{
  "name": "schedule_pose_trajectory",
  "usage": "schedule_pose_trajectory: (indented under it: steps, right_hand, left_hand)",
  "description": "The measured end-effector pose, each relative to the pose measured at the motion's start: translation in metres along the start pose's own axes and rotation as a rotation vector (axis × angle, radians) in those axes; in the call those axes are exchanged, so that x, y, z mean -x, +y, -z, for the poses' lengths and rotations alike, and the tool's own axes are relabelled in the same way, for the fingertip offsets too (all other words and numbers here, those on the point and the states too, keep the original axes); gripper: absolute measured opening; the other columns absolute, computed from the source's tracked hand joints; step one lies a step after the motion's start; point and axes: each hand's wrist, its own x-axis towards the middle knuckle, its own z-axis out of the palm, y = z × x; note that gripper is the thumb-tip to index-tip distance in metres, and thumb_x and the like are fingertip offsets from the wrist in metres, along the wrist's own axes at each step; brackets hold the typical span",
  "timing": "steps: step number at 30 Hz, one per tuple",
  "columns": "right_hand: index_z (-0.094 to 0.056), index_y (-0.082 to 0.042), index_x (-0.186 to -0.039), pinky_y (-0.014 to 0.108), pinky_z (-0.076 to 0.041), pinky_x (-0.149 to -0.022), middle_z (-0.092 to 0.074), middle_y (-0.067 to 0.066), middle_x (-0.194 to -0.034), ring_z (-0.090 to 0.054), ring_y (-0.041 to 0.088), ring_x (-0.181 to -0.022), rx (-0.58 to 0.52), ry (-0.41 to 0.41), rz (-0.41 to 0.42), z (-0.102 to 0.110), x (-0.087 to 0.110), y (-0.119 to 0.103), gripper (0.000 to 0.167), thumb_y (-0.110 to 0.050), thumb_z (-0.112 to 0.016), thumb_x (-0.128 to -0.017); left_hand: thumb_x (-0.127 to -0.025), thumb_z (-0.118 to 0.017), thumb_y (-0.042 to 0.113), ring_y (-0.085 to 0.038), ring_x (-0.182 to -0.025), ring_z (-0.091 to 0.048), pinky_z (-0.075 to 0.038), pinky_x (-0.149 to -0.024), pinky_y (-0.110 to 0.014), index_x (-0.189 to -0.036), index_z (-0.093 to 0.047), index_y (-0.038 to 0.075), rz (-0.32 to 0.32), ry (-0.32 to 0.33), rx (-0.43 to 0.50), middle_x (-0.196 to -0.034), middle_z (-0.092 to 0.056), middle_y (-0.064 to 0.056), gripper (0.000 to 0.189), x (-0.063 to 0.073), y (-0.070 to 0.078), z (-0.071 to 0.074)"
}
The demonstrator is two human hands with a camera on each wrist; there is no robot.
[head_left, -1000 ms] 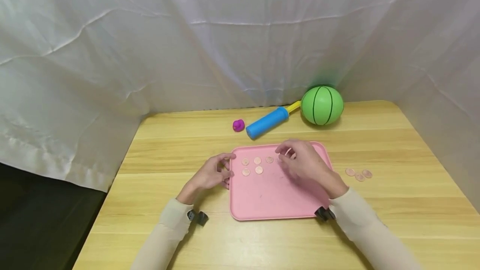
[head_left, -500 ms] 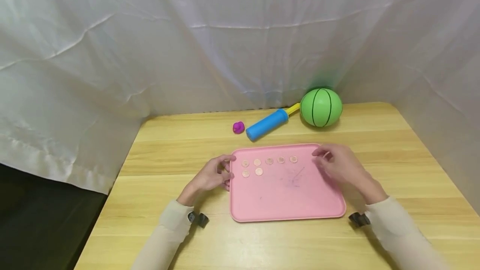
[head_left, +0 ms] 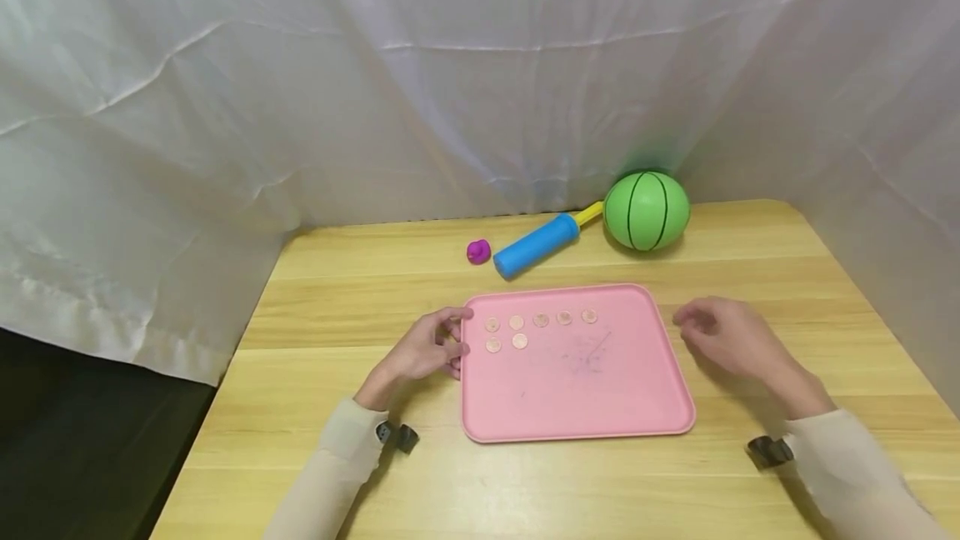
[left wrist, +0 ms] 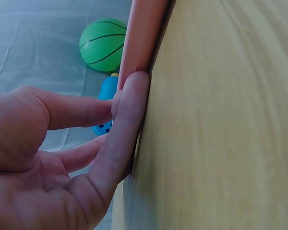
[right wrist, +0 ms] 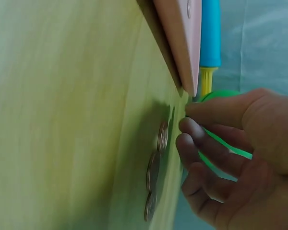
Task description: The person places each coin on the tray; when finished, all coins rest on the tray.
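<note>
A pink tray [head_left: 577, 415] lies on the table. Several copper-coloured coins [head_left: 541, 320] form a back row in it, with two more coins [head_left: 519, 342] in a shorter row in front. My left hand [head_left: 423, 347] grips the tray's left rim; in the left wrist view the thumb and fingers lie on both sides of the edge. Right of the tray hovers my right hand [head_left: 738, 338], fingers loosely bent, apart from one another, with nothing visible between them. Three loose coins [right wrist: 153, 170] lie on the table below it in the right wrist view; the hand hides them in the head view.
Behind the tray are a purple rubber duck [head_left: 478, 252], a blue hand pump [head_left: 536, 247] with a yellow handle, and a green ball [head_left: 647, 212] with black lines. A pale curtain [head_left: 480, 107] closes off the back and sides of the wooden table [head_left: 360, 273].
My right hand has moved right, from over the tray to above the loose coins. Its leaving uncovers two coins at the right end of the back row. The left hand stays on the tray.
</note>
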Motion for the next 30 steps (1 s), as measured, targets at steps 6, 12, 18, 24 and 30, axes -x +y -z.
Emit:
schedule_pose_trajectory:
  steps: [6,12,18,24,30]
  right_hand:
    - [-0.077,-0.002,-0.122,0.061,-0.068,-0.093,-0.081,0.017,-0.114,-0.077,0.037,-0.104,0.035,-0.044,0.035,0.009,0.008,0.007,0.03,-0.004,-0.081,-0.092]
    - [-0.076,-0.002,-0.125,0.064,-0.066,-0.094,-0.08,0.017,-0.115,-0.075,0.039,-0.106,0.047,-0.091,-0.007,0.016,0.012,0.013,0.033,-0.015,-0.083,-0.095]
    - [-0.076,-0.001,-0.122,0.036,-0.065,-0.082,-0.079,0.008,-0.104,-0.072,0.024,-0.095,0.045,-0.102,-0.01,0.017,0.011,0.016,0.033,-0.015,-0.085,-0.093]
    - [-0.069,0.007,-0.128,0.025,-0.061,-0.074,-0.073,0.007,-0.099,-0.067,0.016,-0.091,0.022,-0.156,0.0,0.016,0.008,0.018,0.041,-0.01,-0.083,-0.093]
    - [-0.068,0.006,-0.127,0.025,-0.059,-0.074,-0.07,0.009,-0.101,-0.065,0.019,-0.093,0.022,-0.18,-0.011,0.017,0.006,0.018,0.043,-0.006,-0.083,-0.089]
  left_hand:
    - [-0.1,-0.064,-0.011,-0.018,-0.073,-0.068,-0.076,-0.069,-0.042,-0.159,-0.049,-0.002,-0.003,0.001,-0.01,-0.112,-0.056,-0.018,0.061,-0.001,0.002,-0.001]
    - [-0.1,-0.064,-0.011,-0.019,-0.074,-0.068,-0.075,-0.068,-0.041,-0.159,-0.048,-0.002,-0.002,0.001,-0.01,-0.112,-0.055,-0.018,0.061,0.0,0.0,-0.001]
    - [-0.101,-0.064,-0.01,-0.019,-0.074,-0.069,-0.076,-0.069,-0.041,-0.16,-0.047,-0.002,0.003,-0.001,0.0,-0.114,-0.055,-0.018,0.062,0.002,-0.001,0.0]
    - [-0.101,-0.064,-0.01,-0.019,-0.074,-0.069,-0.076,-0.069,-0.041,-0.16,-0.048,-0.002,0.002,-0.002,0.001,-0.113,-0.055,-0.018,0.062,0.002,-0.001,-0.001]
    - [-0.101,-0.064,-0.01,-0.018,-0.074,-0.068,-0.075,-0.069,-0.04,-0.16,-0.047,-0.002,0.002,-0.003,0.003,-0.113,-0.055,-0.018,0.062,0.001,0.0,0.0]
